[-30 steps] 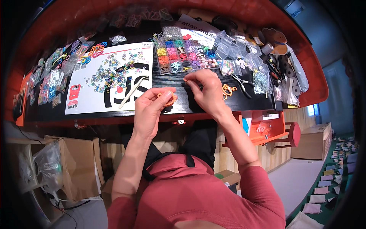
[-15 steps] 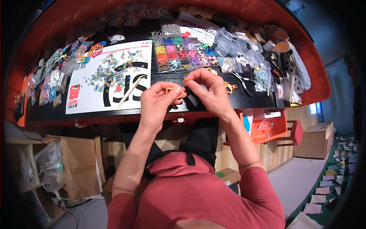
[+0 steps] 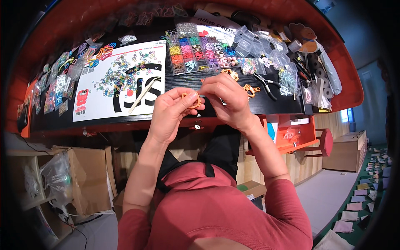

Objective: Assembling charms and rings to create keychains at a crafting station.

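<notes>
My left hand (image 3: 166,116) is raised above the table's front edge, its thumb and fingers pinched on a small orange open-frame piece (image 3: 191,101), perhaps a plastic clasp. Close by on the right, my right hand (image 3: 228,100) has its fingers curled together, the tips almost touching the left hand's. Whatever lies between those tips is hidden by the hand. Behind it, several orange linked pieces (image 3: 251,90) lie on the dark table, and another orange cluster (image 3: 230,74) shows just past the knuckles.
A white printed sheet (image 3: 96,110) carries many small coloured rings and a pale stick (image 3: 141,98). A divided bead box (image 3: 178,68) stands beyond my hands. Pliers (image 3: 268,87) and clear bags lie to the right, above an open orange drawer (image 3: 298,143).
My right hand has turned and its fingers have curled inward; the small orange piece at its fingertips no longer shows there. The left hand keeps its hold, nearly still.
</notes>
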### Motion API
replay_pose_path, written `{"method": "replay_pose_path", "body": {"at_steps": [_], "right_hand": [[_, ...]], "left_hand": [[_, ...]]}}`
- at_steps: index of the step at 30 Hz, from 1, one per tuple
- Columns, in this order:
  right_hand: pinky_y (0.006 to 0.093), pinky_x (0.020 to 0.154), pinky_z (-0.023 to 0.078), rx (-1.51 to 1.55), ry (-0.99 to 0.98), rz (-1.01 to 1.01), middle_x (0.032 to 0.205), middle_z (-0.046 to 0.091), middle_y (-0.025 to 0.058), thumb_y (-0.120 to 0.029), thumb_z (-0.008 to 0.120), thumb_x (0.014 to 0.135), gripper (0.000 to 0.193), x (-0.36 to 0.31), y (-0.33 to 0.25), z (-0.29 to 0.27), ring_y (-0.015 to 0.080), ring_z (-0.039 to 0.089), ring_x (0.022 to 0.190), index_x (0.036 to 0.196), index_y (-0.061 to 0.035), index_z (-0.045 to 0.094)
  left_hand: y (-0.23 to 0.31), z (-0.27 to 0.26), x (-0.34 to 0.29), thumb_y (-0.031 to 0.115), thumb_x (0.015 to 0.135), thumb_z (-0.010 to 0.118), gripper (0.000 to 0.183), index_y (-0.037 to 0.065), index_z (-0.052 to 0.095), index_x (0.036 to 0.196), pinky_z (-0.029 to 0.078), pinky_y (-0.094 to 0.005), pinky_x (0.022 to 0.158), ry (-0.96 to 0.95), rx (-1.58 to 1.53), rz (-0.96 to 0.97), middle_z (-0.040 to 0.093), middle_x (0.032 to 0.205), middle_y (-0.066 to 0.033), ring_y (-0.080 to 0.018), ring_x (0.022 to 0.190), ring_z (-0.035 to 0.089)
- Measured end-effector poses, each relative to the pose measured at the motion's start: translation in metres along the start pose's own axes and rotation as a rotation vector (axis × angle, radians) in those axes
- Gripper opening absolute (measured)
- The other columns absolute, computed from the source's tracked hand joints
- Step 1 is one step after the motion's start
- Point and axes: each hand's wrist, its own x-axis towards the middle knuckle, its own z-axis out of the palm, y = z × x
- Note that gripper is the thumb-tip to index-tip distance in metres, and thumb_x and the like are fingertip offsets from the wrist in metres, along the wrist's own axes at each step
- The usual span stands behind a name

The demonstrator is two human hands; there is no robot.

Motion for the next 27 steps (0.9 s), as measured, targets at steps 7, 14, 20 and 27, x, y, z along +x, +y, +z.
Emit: {"method": "replay_pose_path", "body": {"at_steps": [7,14,20,27], "right_hand": [[0.0358,0.075,0.052,0.088,0.112,0.032,0.094,0.068,0.0099,0.013,0.070,0.072,0.029,-0.002,-0.003,0.003,0.0276,0.066,0.086,0.096,-0.0031,0.067],[0.0352,0.076,0.053,0.152,0.125,0.043,0.094,0.069,0.0106,0.012,0.070,0.073,0.028,0.001,-0.007,0.001,0.0268,0.067,0.086,0.096,-0.0029,0.069],[0.0344,0.078,0.054,0.137,0.072,0.042,0.096,0.069,0.0113,0.014,0.069,0.074,0.029,0.000,-0.008,0.000,0.0250,0.068,0.089,0.097,-0.0020,0.071],[0.0346,0.074,0.052,0.186,0.048,0.006,0.097,0.067,0.0101,0.016,0.068,0.071,0.033,-0.001,-0.003,0.000,0.0260,0.065,0.087,0.098,-0.0032,0.069]], "left_hand": [[-0.004,-0.005,0.000,0.015,0.100,0.067,0.018,0.000,0.067,0.109,0.057,-0.0244,0.073,-0.072,-0.013,0.052,0.074,0.098,-0.0131,-0.0172,0.086,0.074],[-0.002,-0.004,-0.002,0.015,0.098,0.068,0.018,0.000,0.067,0.109,0.057,-0.0240,0.072,-0.073,-0.076,-0.010,0.074,0.096,-0.0132,-0.0174,0.084,0.073],[-0.001,-0.007,-0.002,0.016,0.099,0.067,0.018,0.001,0.067,0.108,0.057,-0.0237,0.071,-0.106,-0.183,-0.108,0.074,0.096,-0.0122,-0.0160,0.083,0.072],[-0.003,-0.011,0.000,0.018,0.099,0.066,0.019,0.001,0.066,0.108,0.056,-0.0232,0.071,-0.153,-0.260,-0.155,0.073,0.095,-0.0113,-0.0141,0.082,0.071]]}}
